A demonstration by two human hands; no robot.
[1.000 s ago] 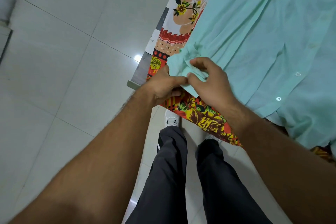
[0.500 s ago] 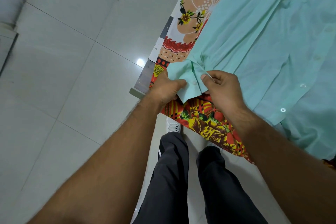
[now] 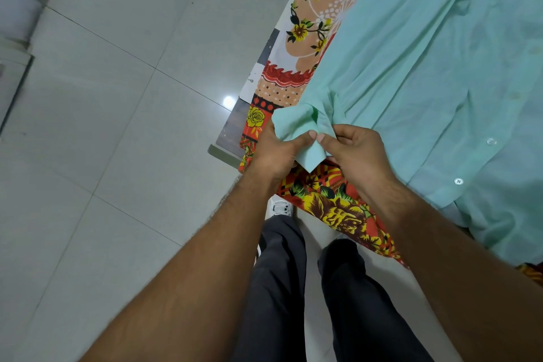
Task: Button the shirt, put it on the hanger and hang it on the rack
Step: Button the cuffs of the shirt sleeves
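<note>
The sleeve cuff, at the shirt's 8 o'clock, has been drawn together, pinched by the left hand and right hand; buttoning is judged underway.

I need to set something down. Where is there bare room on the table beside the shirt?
A strip of floral cloth lies bare between the shirt and the left edge of the table. The near corner is crowded: left hand and right hand pinch the cuff there.
</note>
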